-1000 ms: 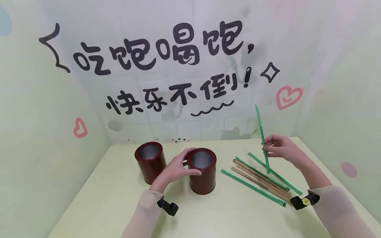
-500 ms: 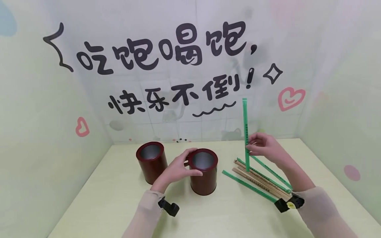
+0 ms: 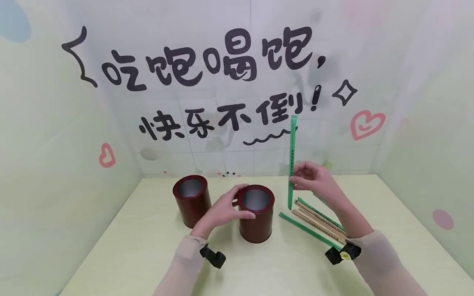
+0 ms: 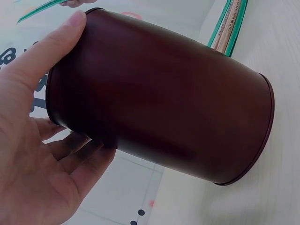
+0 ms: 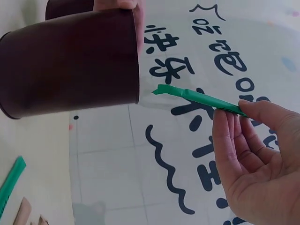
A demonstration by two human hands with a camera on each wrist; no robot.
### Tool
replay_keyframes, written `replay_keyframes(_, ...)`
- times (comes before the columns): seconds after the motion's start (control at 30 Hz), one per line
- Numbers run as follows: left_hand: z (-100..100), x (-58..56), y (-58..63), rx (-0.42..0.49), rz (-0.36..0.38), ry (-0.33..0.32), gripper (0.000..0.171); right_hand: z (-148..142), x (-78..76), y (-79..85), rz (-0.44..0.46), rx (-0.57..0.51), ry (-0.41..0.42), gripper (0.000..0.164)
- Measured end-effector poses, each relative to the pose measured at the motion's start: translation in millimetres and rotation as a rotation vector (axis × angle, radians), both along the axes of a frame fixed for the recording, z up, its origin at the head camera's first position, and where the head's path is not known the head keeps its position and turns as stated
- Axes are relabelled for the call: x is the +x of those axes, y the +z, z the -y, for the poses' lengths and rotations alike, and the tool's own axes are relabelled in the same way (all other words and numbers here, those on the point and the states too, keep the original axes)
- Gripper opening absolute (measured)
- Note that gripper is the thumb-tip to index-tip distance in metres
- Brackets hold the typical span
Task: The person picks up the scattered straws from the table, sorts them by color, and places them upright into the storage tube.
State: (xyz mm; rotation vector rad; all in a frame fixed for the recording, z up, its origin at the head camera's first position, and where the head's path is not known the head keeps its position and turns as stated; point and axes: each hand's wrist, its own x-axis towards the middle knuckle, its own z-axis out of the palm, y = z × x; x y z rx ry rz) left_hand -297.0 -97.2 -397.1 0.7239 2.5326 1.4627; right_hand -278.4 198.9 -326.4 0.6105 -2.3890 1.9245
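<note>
Upright between the right thumb and fingers is a slim green paper-wrapped straw (image 3: 292,142). My right hand (image 3: 315,179) pinches it around its lower half, just right of a dark red metal canister (image 3: 255,228). In the right wrist view, the lower end of the straw (image 5: 201,98) points toward the canister's rim, apart from it. My left hand (image 3: 221,210) grips that canister near its top, thumb on the near side and fingers around the far side. The canister stands upright on the table with its mouth facing up.
A second dark red canister (image 3: 189,209) stands to the left, partly behind the left forearm. Several loose wrapped straws, brown (image 3: 314,220) and green (image 3: 307,229), lie on the table (image 3: 259,271) under the right forearm. Printed walls enclose the back and sides.
The right hand has carried the green straw leftward from above the loose straws to beside the canister, turning it more upright. The left hand stays on the canister; the view has shifted slightly.
</note>
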Motion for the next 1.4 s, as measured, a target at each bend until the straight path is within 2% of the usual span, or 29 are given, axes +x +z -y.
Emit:
replay_keyframes(0.4, -7, -2.7, 1.6, 0.009, -0.002, -0.024, 0.088, 25, -3.2, -5.0, -0.075, -0.092, -0.020, 0.024)
replay_keyframes(0.67, -8, -2.1, -3.8, 0.011, 0.005, -0.037, 0.087, 37, 0.0, -19.0, -0.081, -0.205, -0.047, 0.017)
replay_keyframes(0.8, -8, -2.6, -3.2, 0.012, 0.006, -0.044, 0.086, 44, -0.1, -27.0, -0.090, -0.170, -0.074, 0.019)
replay_keyframes(1.0, -7, -2.7, 3.5, 0.007, -0.004, -0.040, 0.085, 54, -1.5, -34.3, -0.119, -0.046, -0.086, 0.022)
replay_keyframes(1.4, 0, -0.1, 2.5, 0.004, 0.002, -0.017, 0.088, 40, 0.3, -32.0, -0.126, 0.031, -0.100, 0.029)
